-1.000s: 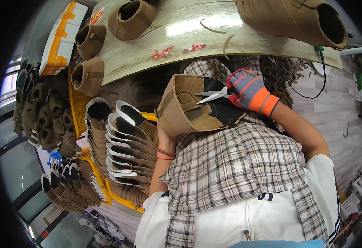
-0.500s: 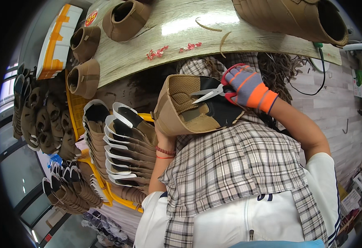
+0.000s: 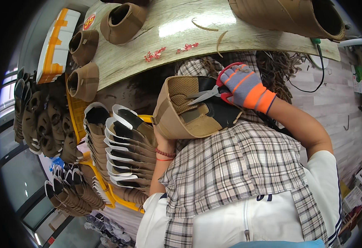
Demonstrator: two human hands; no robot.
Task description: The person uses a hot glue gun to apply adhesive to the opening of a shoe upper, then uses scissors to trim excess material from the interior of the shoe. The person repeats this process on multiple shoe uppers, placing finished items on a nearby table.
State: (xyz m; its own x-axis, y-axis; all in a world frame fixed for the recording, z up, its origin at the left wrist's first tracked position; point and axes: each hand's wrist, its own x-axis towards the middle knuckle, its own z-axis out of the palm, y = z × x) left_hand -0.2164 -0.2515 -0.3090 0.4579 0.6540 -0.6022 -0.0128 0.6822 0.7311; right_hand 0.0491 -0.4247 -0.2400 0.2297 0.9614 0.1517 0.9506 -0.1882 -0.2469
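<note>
A tan shoe upper (image 3: 168, 120) lies across my lap, its mesh lining and black inner material facing up. My left hand (image 3: 164, 140), bare, with a beaded bracelet at the wrist, holds it from the near left side; its fingers are hidden behind the upper. In a grey and orange glove, my right hand (image 3: 247, 89) is closed around the red handles of a pair of scissors (image 3: 205, 96). The blades point left, slightly apart, over the upper's opening. Whether they touch the lining I cannot tell.
Ahead is a wood-patterned table (image 3: 148, 68) with several tan uppers and cut strips (image 3: 221, 43). Stacked uppers with white edges (image 3: 127, 153) stand at my left by a yellow rack (image 3: 125, 202). Brown scraps (image 3: 274, 74) hang past my right hand; a black cable (image 3: 322, 70) dangles beyond.
The scissors and my right hand have shifted slightly left, and the blades look a little closer together. My left hand keeps its hold on the upper.
</note>
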